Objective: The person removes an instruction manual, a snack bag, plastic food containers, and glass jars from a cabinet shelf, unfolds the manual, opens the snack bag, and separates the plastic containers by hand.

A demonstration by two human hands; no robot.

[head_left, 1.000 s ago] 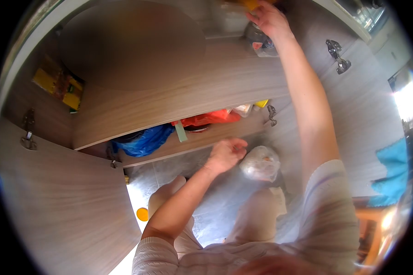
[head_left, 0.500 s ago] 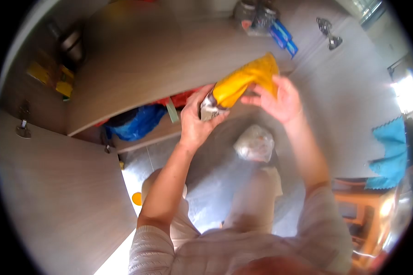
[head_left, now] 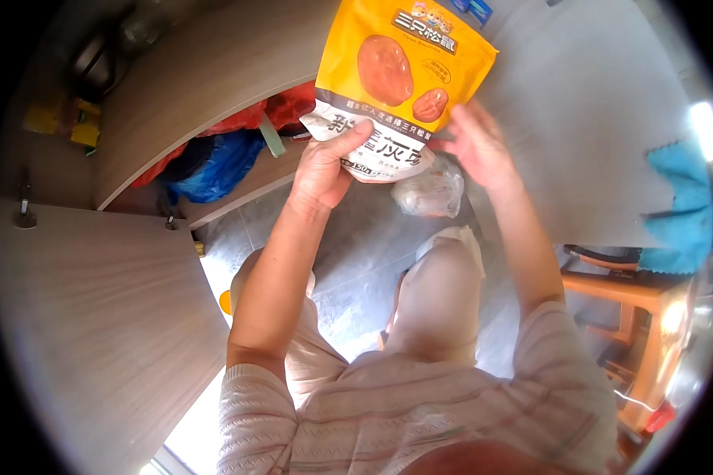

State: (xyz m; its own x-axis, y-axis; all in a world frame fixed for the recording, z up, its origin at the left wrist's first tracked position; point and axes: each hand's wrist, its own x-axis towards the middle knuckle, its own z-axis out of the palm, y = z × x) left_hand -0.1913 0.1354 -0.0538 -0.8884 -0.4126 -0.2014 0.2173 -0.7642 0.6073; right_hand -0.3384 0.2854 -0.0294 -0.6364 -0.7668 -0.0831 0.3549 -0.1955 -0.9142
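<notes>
A yellow and white snack bag (head_left: 356,71) faces me, printed with Chinese characters and pictures of round reddish-brown pieces. My left hand (head_left: 325,170) grips its white lower left part, thumb across the front and fingers behind. At the bag's lower right edge is my right hand (head_left: 482,146), slightly blurred, its fingers apart and their tips right by the edge. Beneath the bag, a clear plastic bag (head_left: 432,190) with pale contents sits near the floor, partly covered in this view.
An open cabinet surrounds the work, with a door (head_left: 103,293) at left and a wooden shelf (head_left: 206,71). Blue (head_left: 218,166) and red plastic bags (head_left: 289,103) fill the lower compartment. At right are an orange-brown stool (head_left: 610,289) and a teal cloth (head_left: 681,210).
The snack bag, earlier folded over and tilted, has turned its printed front flat toward me and spread out. My left hand has kept hold of it; my right hand has shifted slightly left and down.
</notes>
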